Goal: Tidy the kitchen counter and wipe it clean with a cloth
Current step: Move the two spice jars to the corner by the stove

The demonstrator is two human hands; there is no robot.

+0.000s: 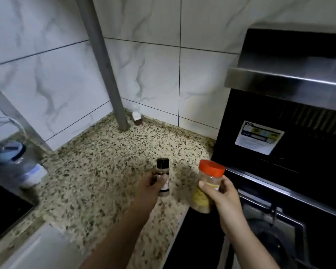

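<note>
Both hands work over the speckled stone table (97, 171), which fills the middle of the view. The left hand (153, 183) is wrapped around a small spice bottle with a black cap (162, 172); its fingers (162, 178) cross the label, leaving the cap clear at 12 o'clock and the base showing at 6 o'clock, though whether the base touches the table cannot be told. The right hand (221, 195) grips a larger plastic spice jar with an orange lid (208, 186), held tilted beyond the table's edge at 3 o'clock of the bottle; the thumb lies across its front just below the lid. A grey pipe (105, 65) meets the table at 11 o'clock, and a black range hood (289, 113) stands at 2 o'clock.
</note>
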